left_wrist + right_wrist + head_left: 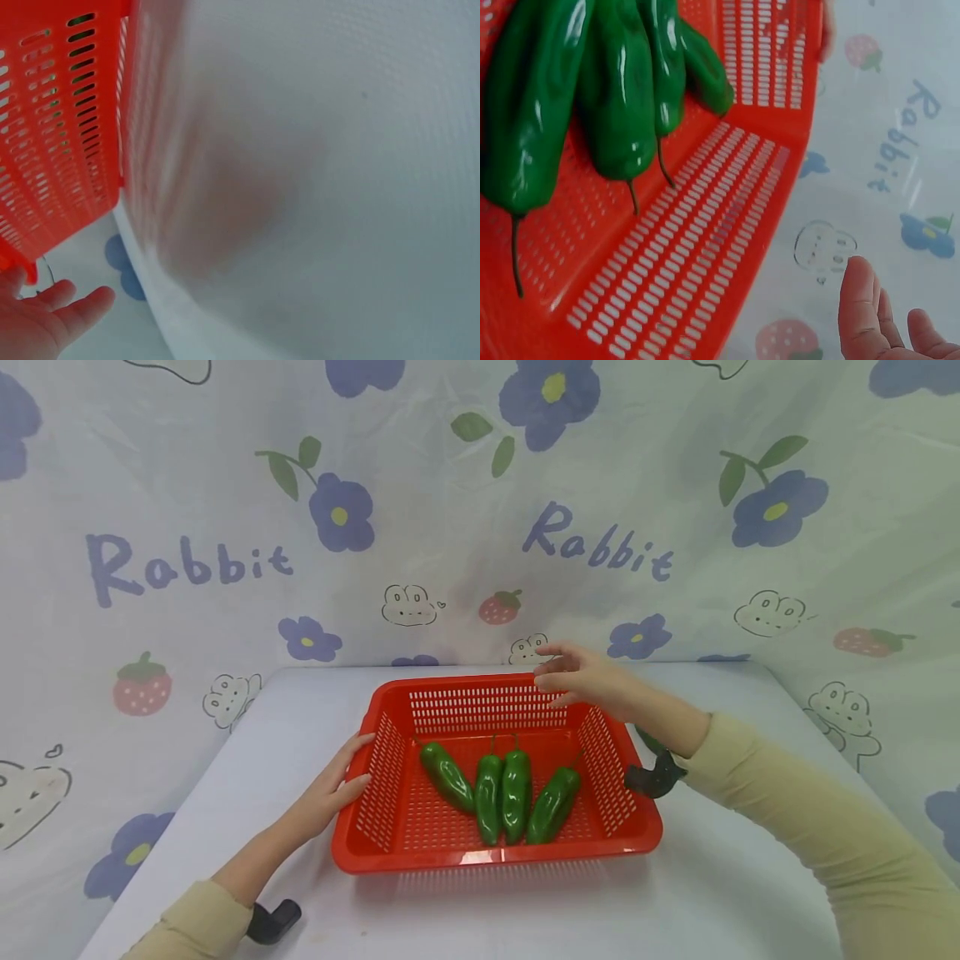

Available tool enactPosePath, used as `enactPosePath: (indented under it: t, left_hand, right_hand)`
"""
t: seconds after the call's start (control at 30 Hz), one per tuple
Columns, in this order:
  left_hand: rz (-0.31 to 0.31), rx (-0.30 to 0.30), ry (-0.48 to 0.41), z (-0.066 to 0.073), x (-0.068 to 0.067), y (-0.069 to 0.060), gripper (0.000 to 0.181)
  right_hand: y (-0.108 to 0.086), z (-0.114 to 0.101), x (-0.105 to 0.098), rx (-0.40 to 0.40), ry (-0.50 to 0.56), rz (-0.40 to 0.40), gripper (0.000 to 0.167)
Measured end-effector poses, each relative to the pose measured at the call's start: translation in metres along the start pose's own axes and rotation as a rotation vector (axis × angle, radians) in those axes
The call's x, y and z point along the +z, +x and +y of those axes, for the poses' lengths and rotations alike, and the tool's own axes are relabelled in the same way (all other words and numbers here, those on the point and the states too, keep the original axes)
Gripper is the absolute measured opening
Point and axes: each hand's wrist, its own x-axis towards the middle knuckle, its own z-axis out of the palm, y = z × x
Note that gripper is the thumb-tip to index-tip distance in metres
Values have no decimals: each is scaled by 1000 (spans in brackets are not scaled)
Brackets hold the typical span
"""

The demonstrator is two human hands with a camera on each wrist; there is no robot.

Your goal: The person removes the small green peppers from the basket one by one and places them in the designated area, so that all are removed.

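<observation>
A red plastic basket (495, 857) with slotted walls stands on the white table. Several glossy green peppers (516, 793) lie side by side on its floor, their thin stems toward the far wall. My left hand (327, 789) rests against the basket's left side, fingers extended; in the left wrist view its fingertips are close to the basket's rim (21, 266). Over the far right corner, my right hand (588, 681) hovers with loosely bent fingers and holds nothing. The right wrist view shows those fingers beyond the rim, apart from the peppers (615, 90).
Partly hidden by my right forearm, a green object (649, 740) lies just outside the basket's right side. A patterned cloth (442, 527) with flowers and "Rabbit" lettering hangs behind the white table (720, 893).
</observation>
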Motion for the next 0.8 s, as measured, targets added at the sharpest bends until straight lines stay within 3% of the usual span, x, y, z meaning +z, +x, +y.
enactPosePath:
  t: [0.33, 0.8]
  left_hand:
    - [8, 1, 27, 2, 0, -1, 56]
    - [1, -3, 1, 3, 0, -1, 56]
  right_hand:
    - [10, 6, 30, -9, 6, -39, 58]
    - [27, 26, 67, 43, -39, -67, 55]
